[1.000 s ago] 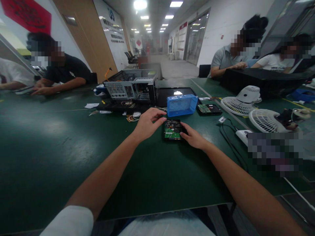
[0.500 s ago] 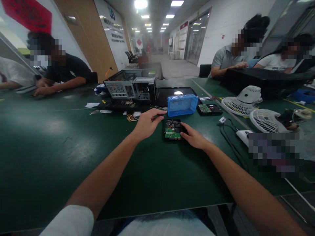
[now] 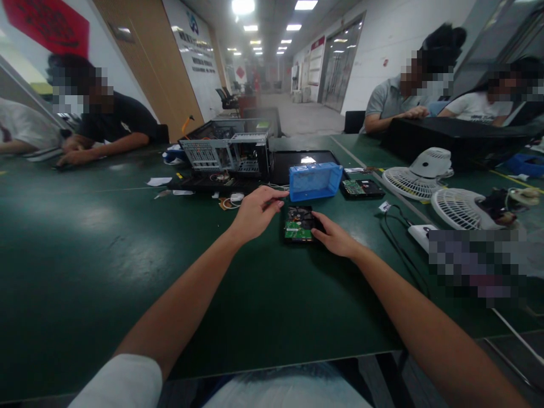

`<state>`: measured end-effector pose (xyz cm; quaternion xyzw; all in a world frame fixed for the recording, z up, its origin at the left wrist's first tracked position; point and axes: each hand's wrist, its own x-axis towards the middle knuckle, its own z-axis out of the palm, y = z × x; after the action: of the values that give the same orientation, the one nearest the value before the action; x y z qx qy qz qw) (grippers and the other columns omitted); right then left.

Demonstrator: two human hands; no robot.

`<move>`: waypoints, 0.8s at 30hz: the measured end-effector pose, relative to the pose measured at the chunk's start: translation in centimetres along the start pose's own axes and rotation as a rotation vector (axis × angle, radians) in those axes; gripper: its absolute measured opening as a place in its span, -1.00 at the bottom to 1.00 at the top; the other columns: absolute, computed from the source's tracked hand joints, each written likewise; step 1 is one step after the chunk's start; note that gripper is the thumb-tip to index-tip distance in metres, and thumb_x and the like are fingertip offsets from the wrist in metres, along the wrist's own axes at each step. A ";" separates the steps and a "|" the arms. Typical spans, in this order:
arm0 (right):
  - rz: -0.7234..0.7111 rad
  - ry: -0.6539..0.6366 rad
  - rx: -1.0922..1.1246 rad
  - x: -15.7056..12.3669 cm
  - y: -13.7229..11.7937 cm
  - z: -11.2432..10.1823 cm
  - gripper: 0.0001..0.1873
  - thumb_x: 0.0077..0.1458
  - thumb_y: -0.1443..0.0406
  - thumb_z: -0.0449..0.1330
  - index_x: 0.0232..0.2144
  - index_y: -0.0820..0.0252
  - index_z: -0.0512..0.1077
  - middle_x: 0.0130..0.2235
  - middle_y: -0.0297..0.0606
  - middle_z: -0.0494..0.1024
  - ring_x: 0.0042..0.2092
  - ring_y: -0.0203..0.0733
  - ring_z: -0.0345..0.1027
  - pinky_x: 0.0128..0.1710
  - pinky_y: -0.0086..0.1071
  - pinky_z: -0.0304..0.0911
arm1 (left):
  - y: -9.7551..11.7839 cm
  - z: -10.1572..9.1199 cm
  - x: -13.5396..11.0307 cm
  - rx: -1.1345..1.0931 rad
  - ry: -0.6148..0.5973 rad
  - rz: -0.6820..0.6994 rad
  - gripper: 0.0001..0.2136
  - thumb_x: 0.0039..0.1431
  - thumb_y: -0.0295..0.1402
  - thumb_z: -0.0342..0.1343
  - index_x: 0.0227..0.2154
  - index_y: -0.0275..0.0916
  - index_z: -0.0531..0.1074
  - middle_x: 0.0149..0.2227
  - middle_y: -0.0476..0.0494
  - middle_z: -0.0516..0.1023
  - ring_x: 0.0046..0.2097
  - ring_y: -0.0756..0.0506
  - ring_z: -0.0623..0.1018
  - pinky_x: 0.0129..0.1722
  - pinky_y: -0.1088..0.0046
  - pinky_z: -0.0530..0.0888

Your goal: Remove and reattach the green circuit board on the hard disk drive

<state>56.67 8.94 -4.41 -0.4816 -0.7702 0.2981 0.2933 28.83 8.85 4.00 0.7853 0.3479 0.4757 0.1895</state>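
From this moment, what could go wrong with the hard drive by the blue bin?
The hard drive has its green circuit board facing up, so the right hand at its edge might press or scratch it.

The blue bin stands just beyond, apparently on its side; the left hand, fingertips close to it, might knock it.

The near tabletop (image 3: 272,306) leaves passage, but a blue bin (image 3: 315,183) blocks beyond the hard drive (image 3: 298,228).

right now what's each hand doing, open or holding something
Left hand: open, nothing visible held, near the blue plastic box.
Right hand: closed on the black and green rectangular hard drive.
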 end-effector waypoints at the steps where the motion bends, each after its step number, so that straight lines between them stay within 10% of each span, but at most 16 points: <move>1: 0.004 -0.002 -0.003 0.0 -0.1 0.0 -0.31 0.30 0.19 0.13 0.40 0.17 0.12 0.33 -0.01 0.33 0.34 0.09 0.22 0.37 0.05 0.06 | 0.0 0.0 0.0 -0.008 0.001 -0.007 -0.72 0.29 -0.39 0.14 0.03 -0.12 0.57 -0.04 -0.17 0.57 -0.07 -0.11 0.59 -0.07 0.26 0.61; 24: -0.034 0.017 -0.025 0.0 0.4 0.1 -0.34 0.29 0.20 0.14 0.38 0.10 0.15 0.33 -0.06 0.33 0.34 0.08 0.21 0.36 0.06 0.08 | 0.3 0.8 -0.1 -0.393 -0.078 -0.222 -0.67 0.20 -0.21 0.28 -0.04 -0.24 0.50 -0.08 -0.23 0.61 -0.10 -0.14 0.63 -0.32 0.40 0.63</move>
<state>56.79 9.09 -4.78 -0.4747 -0.7793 0.2794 0.2989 29.60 8.62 3.79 0.7081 0.3252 0.4799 0.4031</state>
